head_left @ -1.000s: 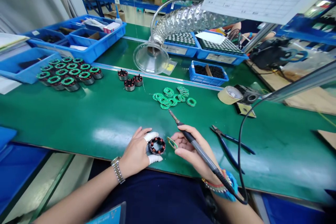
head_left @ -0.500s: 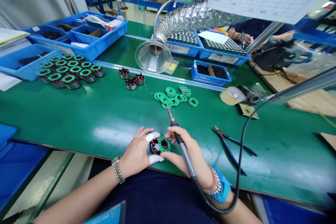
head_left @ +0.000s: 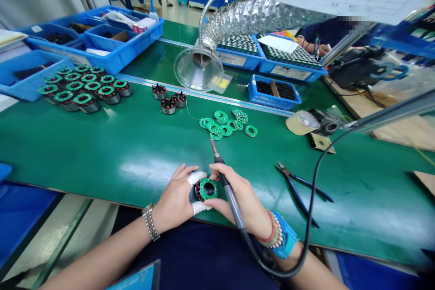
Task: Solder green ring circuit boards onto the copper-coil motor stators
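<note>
A green workbench [head_left: 102, 145] carries motor stators [head_left: 168, 106], circuit rings [head_left: 220, 117] and pliers [head_left: 295, 189].

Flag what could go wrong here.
The soldering iron in the right hand points its tip toward the loose green ring boards, and could scorch them if swung. The ring board rests on the wound stator in the left hand, so it might shift out of line.

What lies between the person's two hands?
A wound stator capped with a green ring circuit board, between left hand and right hand, in the head view.
</note>
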The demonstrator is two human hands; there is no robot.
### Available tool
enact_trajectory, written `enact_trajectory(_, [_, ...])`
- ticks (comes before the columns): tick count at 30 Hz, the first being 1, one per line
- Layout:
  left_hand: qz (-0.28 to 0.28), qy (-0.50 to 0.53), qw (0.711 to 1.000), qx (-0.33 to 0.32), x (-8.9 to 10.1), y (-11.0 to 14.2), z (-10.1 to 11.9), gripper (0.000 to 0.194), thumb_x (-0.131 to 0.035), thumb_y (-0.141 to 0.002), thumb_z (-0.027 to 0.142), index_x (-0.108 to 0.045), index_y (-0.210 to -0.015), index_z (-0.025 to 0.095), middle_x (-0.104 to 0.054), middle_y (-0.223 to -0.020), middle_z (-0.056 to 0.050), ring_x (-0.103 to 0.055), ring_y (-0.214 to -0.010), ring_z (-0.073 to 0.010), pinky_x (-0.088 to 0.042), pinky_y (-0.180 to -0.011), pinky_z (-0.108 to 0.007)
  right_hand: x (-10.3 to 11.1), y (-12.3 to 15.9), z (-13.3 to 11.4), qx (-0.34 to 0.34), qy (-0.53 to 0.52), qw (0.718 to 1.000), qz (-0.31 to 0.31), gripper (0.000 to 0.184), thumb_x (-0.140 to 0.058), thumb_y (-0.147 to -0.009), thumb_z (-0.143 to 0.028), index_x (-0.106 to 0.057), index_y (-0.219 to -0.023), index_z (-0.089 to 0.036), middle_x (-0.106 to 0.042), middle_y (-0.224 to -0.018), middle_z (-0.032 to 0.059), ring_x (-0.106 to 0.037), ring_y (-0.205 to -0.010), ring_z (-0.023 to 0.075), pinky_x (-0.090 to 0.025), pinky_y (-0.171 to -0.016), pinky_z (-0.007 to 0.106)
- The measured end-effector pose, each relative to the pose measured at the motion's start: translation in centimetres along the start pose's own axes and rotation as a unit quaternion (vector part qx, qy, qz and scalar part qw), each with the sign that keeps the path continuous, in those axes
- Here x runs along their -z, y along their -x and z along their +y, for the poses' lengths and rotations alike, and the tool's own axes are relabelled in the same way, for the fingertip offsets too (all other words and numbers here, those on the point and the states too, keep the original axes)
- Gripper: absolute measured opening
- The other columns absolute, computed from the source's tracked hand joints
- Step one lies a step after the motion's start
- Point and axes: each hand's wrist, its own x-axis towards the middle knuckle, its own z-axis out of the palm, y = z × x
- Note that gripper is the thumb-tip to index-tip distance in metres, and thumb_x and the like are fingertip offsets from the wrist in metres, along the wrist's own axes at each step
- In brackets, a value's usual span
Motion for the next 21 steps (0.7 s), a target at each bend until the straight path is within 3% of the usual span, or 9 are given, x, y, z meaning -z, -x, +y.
enact_trajectory(21, [-0.016, -0.012, 1.000, -0.008, -0.04, 0.04, -0.11, 0.065, -0.071, -0.067, 0.030, -0.046, -0.125, 0.021, -0.055, -0.122, -0.014, -0.045, -0.120, -0.0280, -0.025, -0.106, -0.055, 0.95, -0.40, -0.31, 0.031, 0.004, 0.997, -0.066, 0.058, -0.068, -0.075, -0.028, -0.036, -0.123, -0.022, -0.056, -0.100, 0.0063, -0.056, -0.088, 0.0198, -0.048, -0.079, 0.033])
